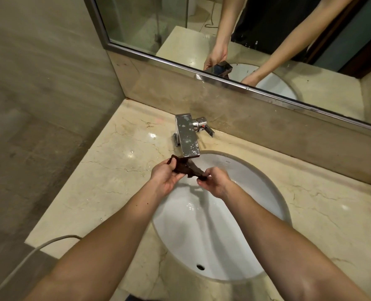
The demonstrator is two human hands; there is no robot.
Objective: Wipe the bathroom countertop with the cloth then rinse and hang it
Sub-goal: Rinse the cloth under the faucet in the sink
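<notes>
Dark brown cloth (187, 169) stretched between left hand (166, 177) and right hand (216, 181), fingers of each pinched tight on one end, just under the tap (187, 136) spout, above the white sink (267, 192) set in the marble tabletop (106, 181).

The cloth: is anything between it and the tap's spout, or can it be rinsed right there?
Nothing visible is in the way. Both the left hand and the right hand grip the dark cloth, stretched just under the spout of the faucet, above the sink. Whether water is running is unclear.
</notes>
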